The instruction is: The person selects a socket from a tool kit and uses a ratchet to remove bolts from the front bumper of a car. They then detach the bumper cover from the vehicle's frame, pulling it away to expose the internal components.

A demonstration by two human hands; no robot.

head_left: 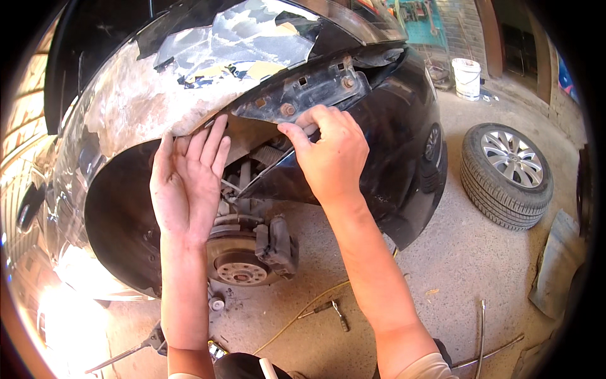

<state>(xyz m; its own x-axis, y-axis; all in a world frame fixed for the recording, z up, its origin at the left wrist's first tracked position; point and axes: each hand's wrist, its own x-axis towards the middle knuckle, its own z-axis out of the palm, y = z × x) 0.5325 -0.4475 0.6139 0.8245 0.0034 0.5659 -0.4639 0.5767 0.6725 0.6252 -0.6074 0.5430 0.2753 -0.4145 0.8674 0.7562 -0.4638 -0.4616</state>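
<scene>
My left hand (186, 183) is raised palm up, fingers stretched out, with the fingertips at the lower edge of a car fender (145, 104) sanded to bare metal and patchy filler. To its right, my right hand (331, 151) has its thumb and curled fingers pinched together at the lower edge of a dark bracket (315, 95) with rusty bolts. What lies between those fingers is hidden. The black bumper (394, 139) hangs tilted below the bracket, apart from the fender. Beneath my hands, the wheel arch exposes a brake disc (240, 273) and its caliper (276, 246).
A wheel with tyre (505, 174) lies on the floor at right, with a white bucket (466, 79) behind it. A ratchet (341, 314), a yellow cable (293, 322) and a long cross-shaped wrench (483, 338) lie near me. A jack (156, 339) stands lower left.
</scene>
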